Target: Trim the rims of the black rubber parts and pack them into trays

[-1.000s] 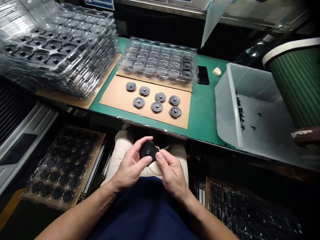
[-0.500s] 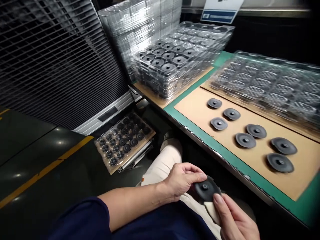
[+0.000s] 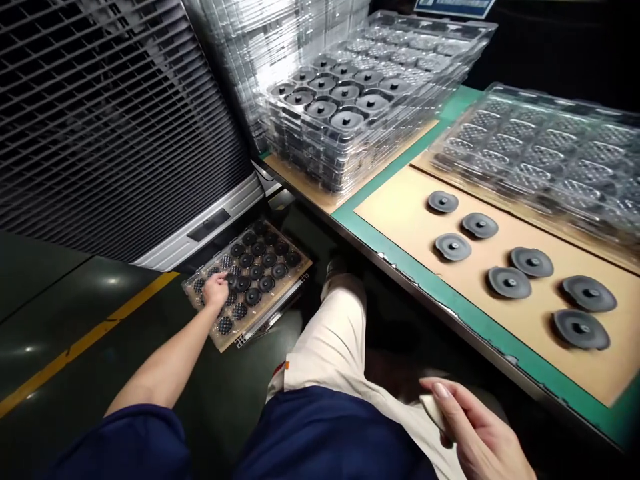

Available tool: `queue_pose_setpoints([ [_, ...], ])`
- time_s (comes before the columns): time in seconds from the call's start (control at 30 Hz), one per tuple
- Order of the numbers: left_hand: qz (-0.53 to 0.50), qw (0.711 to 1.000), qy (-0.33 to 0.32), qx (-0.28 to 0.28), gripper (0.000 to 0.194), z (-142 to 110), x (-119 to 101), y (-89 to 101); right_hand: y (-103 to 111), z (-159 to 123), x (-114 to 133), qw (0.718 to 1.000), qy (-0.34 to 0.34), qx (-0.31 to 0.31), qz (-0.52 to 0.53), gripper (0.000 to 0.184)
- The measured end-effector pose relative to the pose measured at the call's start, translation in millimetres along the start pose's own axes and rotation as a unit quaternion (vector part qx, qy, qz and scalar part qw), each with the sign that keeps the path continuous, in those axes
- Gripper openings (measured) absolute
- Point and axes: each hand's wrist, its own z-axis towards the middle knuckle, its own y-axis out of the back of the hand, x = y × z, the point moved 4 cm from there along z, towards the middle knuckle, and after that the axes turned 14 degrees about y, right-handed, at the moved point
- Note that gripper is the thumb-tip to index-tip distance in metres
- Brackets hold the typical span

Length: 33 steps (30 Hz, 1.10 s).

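My left hand point(image 3: 216, 290) reaches down to a clear tray point(image 3: 299, 268) of black round discs on the floor. Its fingers are curled over the tray's near-left cells, and what they hold is hidden. My right hand point(image 3: 473, 427) rests by my lap at the lower right, with the thumb pressed on a small pale pad point(image 3: 430, 405). Several black discs point(image 3: 453, 247) lie loose on a cardboard sheet point(image 3: 400, 207) on the bench, to the right of both hands.
A stack of clear trays point(image 3: 350, 100) holding black discs stands at the back of the green bench mat point(image 3: 385, 250). Another clear tray point(image 3: 540, 160) lies behind the loose discs. A large grilled unit point(image 3: 100, 120) fills the left. A yellow line point(image 3: 75, 347) crosses the dark floor.
My left hand has left my lap and dropped to the floor tray. The black disc both hands held is no longer at my lap. My right hand stays low with the pale pad.
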Motion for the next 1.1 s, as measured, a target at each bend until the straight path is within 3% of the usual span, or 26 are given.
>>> queue_pose_setpoints([
  [0.1,0.05,0.998,-0.01,-0.046,0.036,35,-5,9.7,-2,2,-3,1.0,-0.003,-0.001,-0.004,0.058],
  [0.3,0.12,0.99,-0.032,-0.069,0.034,69,-10,-11.1,1,2,-8,1.0,-0.02,-0.013,-0.012,0.058],
  [0.5,0.153,0.984,-0.046,-0.078,0.036,81,-14,-14.0,6,5,-38,0.999,-0.035,0.012,-0.033,0.064],
  [0.63,0.159,0.98,-0.081,-0.091,0.036,69,-15,-10.2,3,7,-53,0.999,-0.022,0.022,-0.03,0.065],
  [0.7,0.155,0.977,-0.123,-0.083,0.036,51,-14,-19.5,-1,6,-52,1.0,-0.019,0.0,0.001,0.063],
  [0.77,0.143,0.97,-0.189,-0.053,0.034,22,-14,-42.2,-8,3,-47,0.998,-0.023,-0.022,0.048,0.06],
  [0.9,0.091,0.927,-0.358,0.069,0.029,-69,-27,-115.9,-19,-2,-37,0.991,-0.016,-0.04,0.127,0.059],
  [1.0,0.036,0.868,-0.467,0.168,0.03,-153,-61,-169.2,-17,-3,-37,0.987,0.005,-0.054,0.15,0.059],
  [1.1,0.009,0.807,-0.542,0.234,0.032,-230,-119,-213.0,-7,-9,-46,0.986,0.013,-0.08,0.143,0.061],
])
